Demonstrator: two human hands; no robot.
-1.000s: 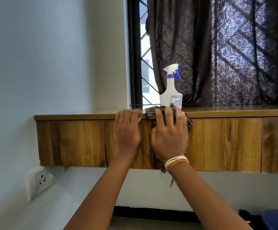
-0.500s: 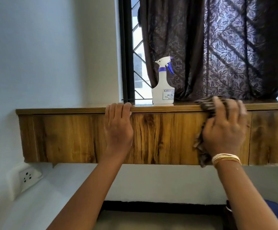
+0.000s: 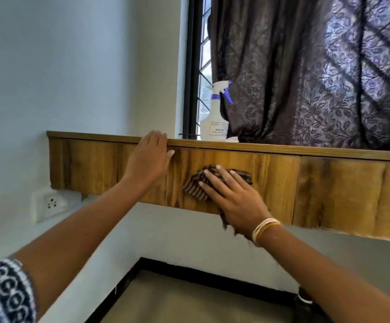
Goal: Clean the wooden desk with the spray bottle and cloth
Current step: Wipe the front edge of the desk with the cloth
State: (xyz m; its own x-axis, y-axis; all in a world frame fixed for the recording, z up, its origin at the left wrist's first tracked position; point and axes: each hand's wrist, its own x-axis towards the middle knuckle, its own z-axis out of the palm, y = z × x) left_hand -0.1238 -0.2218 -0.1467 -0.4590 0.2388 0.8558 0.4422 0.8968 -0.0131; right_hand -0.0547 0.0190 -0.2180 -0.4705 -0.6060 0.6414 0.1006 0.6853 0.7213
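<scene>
The wooden desk [image 3: 329, 187] is a wall-mounted unit under the window, seen from below its top edge. My right hand [image 3: 231, 199] presses a dark striped cloth [image 3: 196, 183] flat against the desk's front panel with straight fingers. Part of the cloth hangs below my palm. My left hand [image 3: 149, 157] rests on the front panel, fingers reaching over the top edge. A white spray bottle [image 3: 215, 120] with a purple trigger stands upright on the desk top, behind and between my two hands.
A dark patterned curtain [image 3: 306, 78] hangs down to the desk top beside the bottle. A black window frame [image 3: 190, 66] stands left of the bottle. A white wall socket [image 3: 50, 203] sits below the desk's left end. The floor lies beneath.
My right hand slid the cloth from the desk's top edge at the right down and left onto the front panel. My left hand stayed at the edge. The camera tilted.
</scene>
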